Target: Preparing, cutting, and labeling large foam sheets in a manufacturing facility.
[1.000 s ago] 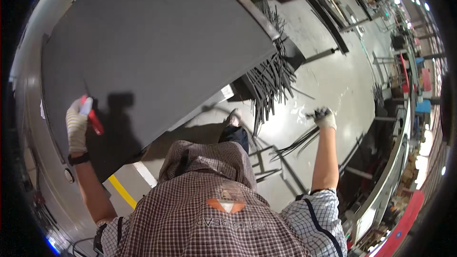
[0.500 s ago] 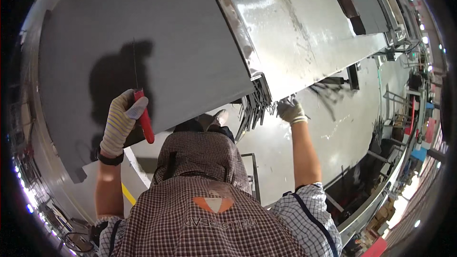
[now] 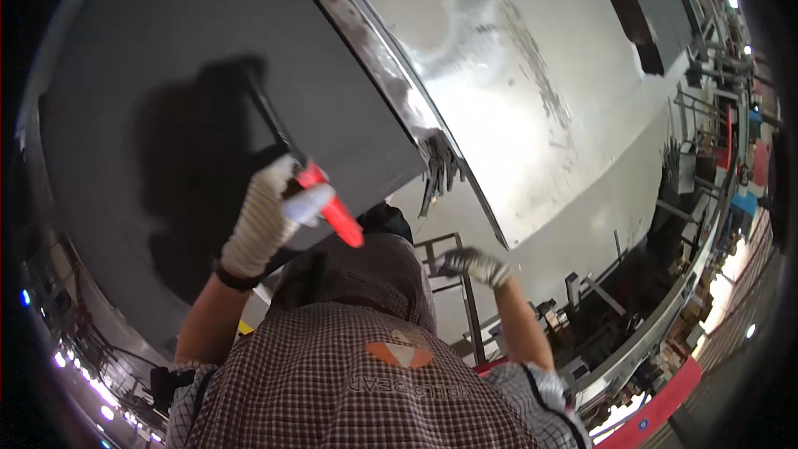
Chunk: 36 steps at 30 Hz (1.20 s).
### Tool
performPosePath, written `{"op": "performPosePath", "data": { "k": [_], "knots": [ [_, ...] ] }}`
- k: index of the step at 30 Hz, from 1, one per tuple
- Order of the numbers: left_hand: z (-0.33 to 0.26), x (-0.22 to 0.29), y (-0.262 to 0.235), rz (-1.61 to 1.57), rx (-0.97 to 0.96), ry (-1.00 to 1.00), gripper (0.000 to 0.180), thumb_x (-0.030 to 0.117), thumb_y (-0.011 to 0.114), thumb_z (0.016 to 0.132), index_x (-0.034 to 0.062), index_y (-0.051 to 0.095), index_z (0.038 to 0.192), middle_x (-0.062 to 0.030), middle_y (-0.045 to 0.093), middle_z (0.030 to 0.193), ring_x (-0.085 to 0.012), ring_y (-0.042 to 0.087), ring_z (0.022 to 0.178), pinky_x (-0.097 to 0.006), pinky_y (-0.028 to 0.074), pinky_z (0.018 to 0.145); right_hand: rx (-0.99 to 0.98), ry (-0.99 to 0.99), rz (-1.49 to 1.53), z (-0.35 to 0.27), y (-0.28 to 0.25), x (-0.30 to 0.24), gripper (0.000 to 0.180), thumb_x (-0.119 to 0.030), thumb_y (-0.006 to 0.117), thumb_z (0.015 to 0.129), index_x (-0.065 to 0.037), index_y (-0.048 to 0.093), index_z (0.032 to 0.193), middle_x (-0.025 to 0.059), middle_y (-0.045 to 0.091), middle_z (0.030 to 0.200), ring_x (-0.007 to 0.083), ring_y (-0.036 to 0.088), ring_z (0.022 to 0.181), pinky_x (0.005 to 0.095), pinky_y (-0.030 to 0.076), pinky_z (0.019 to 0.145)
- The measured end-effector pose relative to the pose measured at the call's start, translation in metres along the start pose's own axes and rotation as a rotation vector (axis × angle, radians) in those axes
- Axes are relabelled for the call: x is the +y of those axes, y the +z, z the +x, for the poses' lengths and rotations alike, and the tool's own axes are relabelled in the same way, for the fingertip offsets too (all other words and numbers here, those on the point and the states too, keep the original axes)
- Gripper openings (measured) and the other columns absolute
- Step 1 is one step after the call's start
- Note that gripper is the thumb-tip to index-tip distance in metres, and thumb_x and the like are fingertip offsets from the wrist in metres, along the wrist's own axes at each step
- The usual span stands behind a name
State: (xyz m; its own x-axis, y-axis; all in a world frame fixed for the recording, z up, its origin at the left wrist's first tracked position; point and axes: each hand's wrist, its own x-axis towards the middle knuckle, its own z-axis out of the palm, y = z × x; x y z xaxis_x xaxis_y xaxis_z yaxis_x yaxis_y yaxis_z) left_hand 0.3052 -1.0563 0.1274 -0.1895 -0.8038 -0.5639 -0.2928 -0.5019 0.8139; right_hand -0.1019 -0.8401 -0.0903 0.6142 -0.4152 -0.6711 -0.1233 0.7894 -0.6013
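My left hand, in a striped knit glove, is closed round the red handle of a knife. Its long dark blade points up and away over a wide dark grey sheet. Beyond my apron's right side is my gloved right hand, above the floor next to a thin metal frame. Motion smears its fingers, and I cannot make out whether they hold anything. A bunch of thin dark strips hangs at the near corner of the sheet, apart from both hands.
A worn metal bar runs along the sheet's right edge. Beyond it lies a shiny metal tabletop with a sharp near corner. The metal frame stands beside my right hand. Racks and machinery line the far right.
My right hand has left the strips and drawn back toward me. The knife has moved right, its handle slanting more. The bunch of strips looks smaller, and my view has shifted.
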Motion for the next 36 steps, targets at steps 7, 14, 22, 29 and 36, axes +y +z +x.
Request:
{"op": "performPosePath", "data": {
  "k": [7,14,22,29,36],
  "knots": [
    [0.013,-0.009,0.043,-0.149,-0.181,0.025,0.029,0.019,0.078,0.083,0.0015,0.061,0.098,-0.0023,0.064,0.082,-0.0093,0.064,0.078,-0.026,0.053,0.069,0.432,-0.524,0.030,0.032,0.160,-0.244,0.072,-0.022,0.069,0.091,-0.006,0.031,0.150,0.0114,0.060,0.122,0.0233,0.058,0.116,0.0334,0.046,0.097],
    [0.044,0.014,-0.001,0.521,-0.081,0.624,0.027,0.028,0.071,0.080,0.0061,0.065,0.096,-0.0082,0.061,0.081,-0.0276,0.062,0.073,-0.040,0.049,0.066,0.733,-0.296,-0.162,0.034,0.143,-0.292,0.029,-0.025,0.056,0.098,-0.002,0.053,0.116,0.0039,0.065,0.072,0.0129,0.063,0.058,0.0276,0.051,0.055],
    [0.118,0.018,-0.075,1.151,0.297,0.851,0.050,0.023,0.061,0.083,0.0010,0.056,0.128,-0.0153,0.051,0.138,-0.0324,0.045,0.131,-0.045,0.033,0.111,0.606,-0.306,-0.441,0.060,0.132,-0.353,0.067,-0.020,0.074,0.087,0.002,0.040,0.140,0.0067,0.062,0.090,0.0128,0.060,0.080,0.0261,0.050,0.075],
    [0.133,0.009,-0.088,1.198,0.303,0.873,0.046,0.024,0.061,0.083,0.0018,0.060,0.124,-0.0143,0.056,0.133,-0.0286,0.050,0.127,-0.042,0.034,0.112,0.537,-0.389,-0.204,0.105,0.134,-0.392,0.050,0.003,0.060,0.084,0.004,0.043,0.132,0.0019,0.056,0.090,0.0082,0.053,0.077,0.0219,0.048,0.073],
    [0.134,0.005,-0.087,1.154,0.322,0.872,0.045,0.024,0.062,0.080,-0.0014,0.062,0.117,-0.0157,0.058,0.128,-0.0300,0.051,0.125,-0.044,0.036,0.111,0.381,-0.311,-0.257,0.160,0.128,-0.439,0.046,-0.021,0.054,0.099,0.002,0.044,0.137,0.0081,0.062,0.082,0.0071,0.051,0.055,0.0208,0.042,0.050]
  ]
}}
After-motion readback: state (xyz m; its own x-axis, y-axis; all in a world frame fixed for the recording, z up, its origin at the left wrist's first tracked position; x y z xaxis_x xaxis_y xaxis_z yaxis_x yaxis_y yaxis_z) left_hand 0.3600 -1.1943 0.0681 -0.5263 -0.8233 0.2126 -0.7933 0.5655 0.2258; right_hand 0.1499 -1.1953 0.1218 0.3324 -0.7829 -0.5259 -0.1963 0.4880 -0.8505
